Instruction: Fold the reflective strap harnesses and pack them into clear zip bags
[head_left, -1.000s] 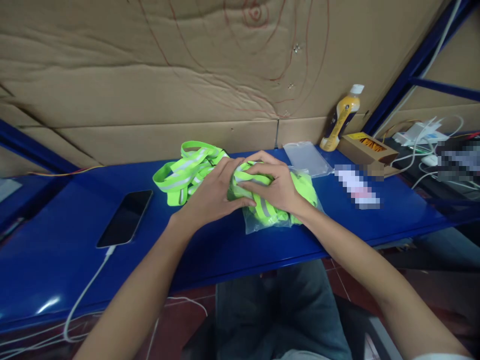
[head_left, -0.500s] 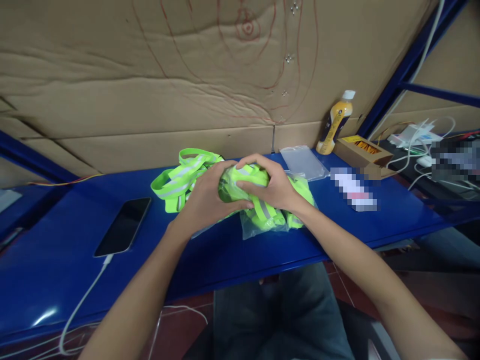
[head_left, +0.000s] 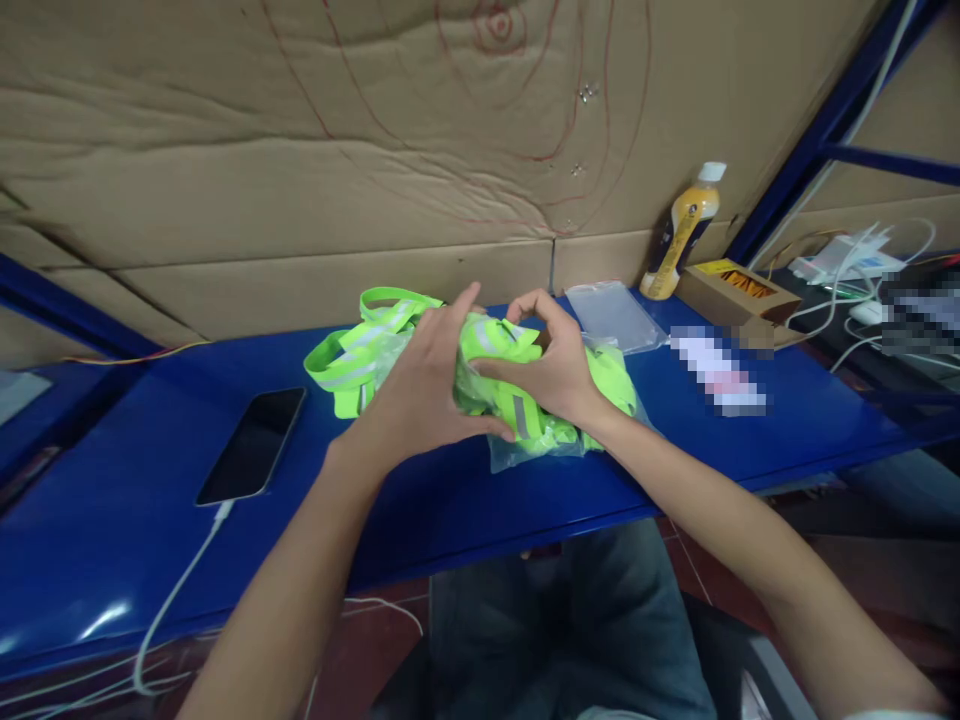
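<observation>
Both my hands hold a folded neon-green reflective vest (head_left: 495, 350) just above the blue shelf (head_left: 112, 520). My left hand (head_left: 424, 390) grips its left side, thumb underneath, with thin clear plastic against the fingers. My right hand (head_left: 555, 365) clasps the right side, fingers curled over the top. Under my right hand lies a clear bag (head_left: 555, 435) with another green vest inside. A loose heap of green reflective straps (head_left: 356, 345) lies just left of my left hand.
A black phone (head_left: 251, 445) on a white cable lies at the left. Behind the hands are flat clear bags (head_left: 611, 315), a yellow drink bottle (head_left: 686, 230) and a small cardboard box (head_left: 731, 290). White cables and chargers (head_left: 847, 270) sit at the far right. A cardboard wall stands behind.
My hands have turned the green bundle a little, and my left fingers have stretched upward along its side. The bagged vest below has stayed put.
</observation>
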